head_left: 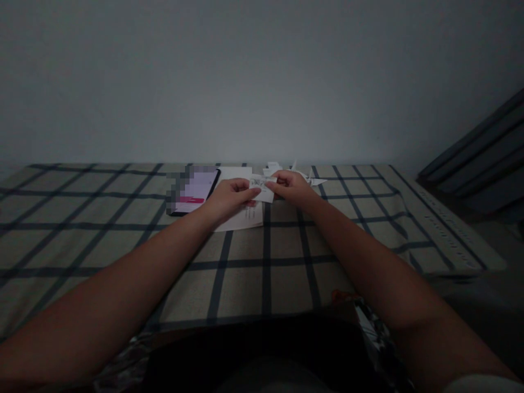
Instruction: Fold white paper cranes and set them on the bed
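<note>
Checked cover (102, 229), grey with dark lines: spread over the bed, carrying everything listed.
Phone (192, 191): far left of centre, flat, screen lit.
White sheet (245, 218): flat, just right of the phone, partly under the left hand.
Left hand (229, 199): thumb and fingers pinching the left edge of the small printed paper (262, 189).
Small printed paper: held between both hands, just above the white sheet.
Right hand (292, 188): pinching its right edge.
Folded paper figures (313, 178): white, far side, just behind the right hand.
</note>
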`<action>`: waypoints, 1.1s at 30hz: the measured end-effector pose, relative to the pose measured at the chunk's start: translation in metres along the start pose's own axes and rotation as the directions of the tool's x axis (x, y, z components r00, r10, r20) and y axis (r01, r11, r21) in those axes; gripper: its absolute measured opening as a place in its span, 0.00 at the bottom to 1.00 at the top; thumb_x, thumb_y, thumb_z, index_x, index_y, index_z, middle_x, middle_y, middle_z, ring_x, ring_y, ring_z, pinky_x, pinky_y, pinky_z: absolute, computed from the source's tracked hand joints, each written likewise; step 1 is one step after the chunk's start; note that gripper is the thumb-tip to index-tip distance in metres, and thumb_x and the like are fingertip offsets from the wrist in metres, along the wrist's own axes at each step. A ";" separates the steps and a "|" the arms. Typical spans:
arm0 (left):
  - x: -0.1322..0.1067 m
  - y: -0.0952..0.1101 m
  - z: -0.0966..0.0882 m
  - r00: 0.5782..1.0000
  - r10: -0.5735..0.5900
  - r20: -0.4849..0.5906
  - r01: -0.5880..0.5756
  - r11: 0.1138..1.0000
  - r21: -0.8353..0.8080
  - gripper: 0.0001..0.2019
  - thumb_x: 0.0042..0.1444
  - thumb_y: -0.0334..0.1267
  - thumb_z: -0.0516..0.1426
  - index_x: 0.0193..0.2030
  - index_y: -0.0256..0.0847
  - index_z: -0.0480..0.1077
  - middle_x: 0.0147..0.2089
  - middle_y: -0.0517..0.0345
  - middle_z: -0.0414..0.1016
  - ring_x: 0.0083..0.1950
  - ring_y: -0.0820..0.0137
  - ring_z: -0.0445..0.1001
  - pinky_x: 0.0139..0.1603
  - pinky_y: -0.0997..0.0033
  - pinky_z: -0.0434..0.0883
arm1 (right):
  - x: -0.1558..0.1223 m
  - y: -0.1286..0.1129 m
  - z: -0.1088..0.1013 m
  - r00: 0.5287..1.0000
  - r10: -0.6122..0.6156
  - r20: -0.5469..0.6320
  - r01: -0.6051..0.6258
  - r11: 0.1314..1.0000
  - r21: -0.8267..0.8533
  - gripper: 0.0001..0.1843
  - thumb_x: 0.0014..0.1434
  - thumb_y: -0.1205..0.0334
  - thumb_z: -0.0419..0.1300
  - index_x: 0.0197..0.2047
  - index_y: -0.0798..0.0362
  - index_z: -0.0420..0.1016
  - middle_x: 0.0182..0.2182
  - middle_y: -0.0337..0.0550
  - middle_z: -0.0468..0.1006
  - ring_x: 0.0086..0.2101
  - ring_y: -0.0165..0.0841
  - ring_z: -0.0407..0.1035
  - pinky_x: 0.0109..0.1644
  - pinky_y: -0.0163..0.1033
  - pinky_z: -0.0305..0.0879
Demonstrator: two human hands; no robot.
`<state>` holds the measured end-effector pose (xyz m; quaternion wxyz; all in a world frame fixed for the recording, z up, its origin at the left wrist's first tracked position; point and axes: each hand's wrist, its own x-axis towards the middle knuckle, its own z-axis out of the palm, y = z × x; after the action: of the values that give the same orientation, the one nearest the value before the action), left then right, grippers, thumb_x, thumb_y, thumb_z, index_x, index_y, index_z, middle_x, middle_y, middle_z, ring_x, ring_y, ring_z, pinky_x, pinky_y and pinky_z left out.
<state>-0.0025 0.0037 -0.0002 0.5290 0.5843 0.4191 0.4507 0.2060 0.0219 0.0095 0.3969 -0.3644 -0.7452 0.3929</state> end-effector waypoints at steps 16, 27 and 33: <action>-0.004 0.007 0.001 0.998 0.068 0.016 -0.069 0.994 0.081 0.15 0.50 0.48 0.70 0.33 0.37 0.79 0.27 0.56 0.77 0.26 0.74 0.70 0.28 0.74 0.66 | 0.003 0.004 0.004 0.998 0.056 -0.015 -0.053 0.984 0.170 0.21 0.63 0.42 0.57 0.31 0.52 0.69 0.24 0.37 0.71 0.25 0.29 0.66 0.32 0.36 0.65; 0.001 0.005 0.004 0.998 -0.061 -0.019 0.053 0.964 -0.260 0.07 0.50 0.33 0.69 0.34 0.34 0.78 0.37 0.54 0.80 0.33 0.75 0.79 0.38 0.76 0.77 | -0.002 0.005 -0.002 0.985 -0.143 -0.092 0.127 0.979 -0.161 0.31 0.57 0.48 0.69 0.60 0.49 0.70 0.37 0.38 0.74 0.28 0.28 0.64 0.33 0.35 0.65; 0.001 0.009 0.004 0.996 -0.078 -0.038 0.061 0.944 -0.324 0.05 0.56 0.32 0.66 0.33 0.33 0.75 0.34 0.53 0.79 0.33 0.71 0.81 0.40 0.71 0.80 | 0.000 0.009 -0.007 0.958 -0.286 0.029 0.273 0.870 -0.411 0.29 0.58 0.44 0.69 0.57 0.52 0.78 0.40 0.45 0.77 0.35 0.34 0.68 0.45 0.42 0.67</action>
<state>0.0022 0.0029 0.0084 0.6223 0.4633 0.3732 0.5087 0.2140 0.0276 0.0041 0.3760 -0.3343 -0.8492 0.1601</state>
